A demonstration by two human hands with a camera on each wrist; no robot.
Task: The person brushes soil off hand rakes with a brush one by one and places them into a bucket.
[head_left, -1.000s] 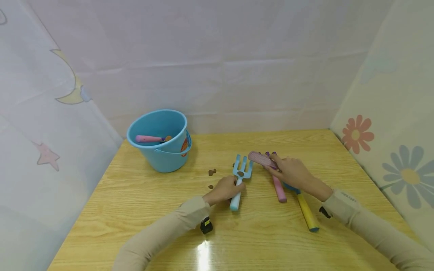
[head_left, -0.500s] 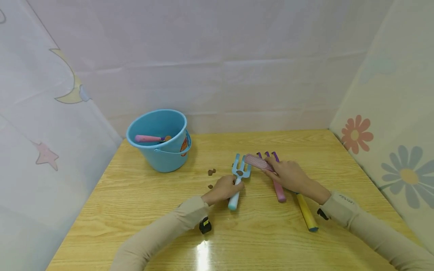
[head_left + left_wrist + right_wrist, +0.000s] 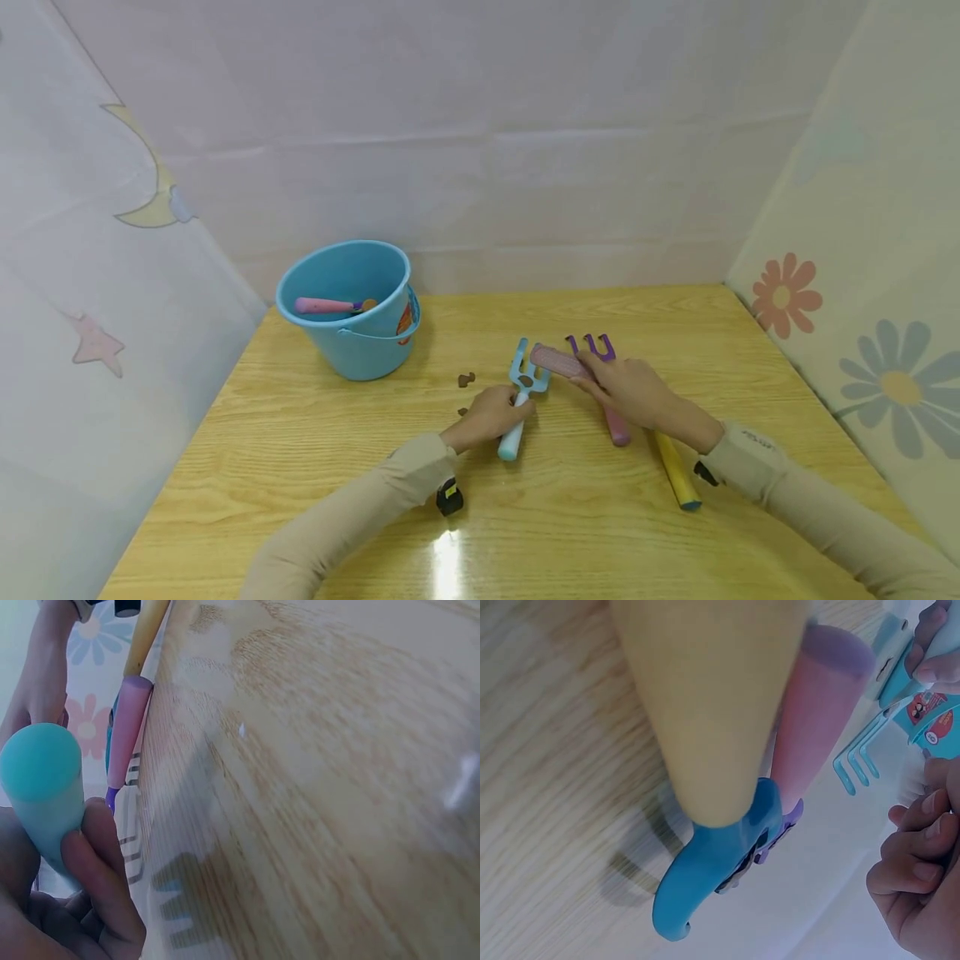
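In the head view my left hand grips the white handle of a light-blue hand fork, tines pointing away from me. A brown lump shows at the base of the tines. The handle's teal end faces the left wrist camera. My right hand holds a pink brush by one end; its other end overlaps the fork's tines in the head view. Pale bristles show under it in the right wrist view. Beneath the right hand lies a pink-handled rake with purple tines.
A yellow-handled tool lies right of the rake; its blue head shows in the right wrist view. Brown crumbs dot the table left of the fork. A blue bucket at back left contains a pink-handled tool.
My right hand has moved left with the brush, from beside the fork to over its tines. The rake's purple tines are more exposed. My left hand keeps its grip, with the fork slightly further left.
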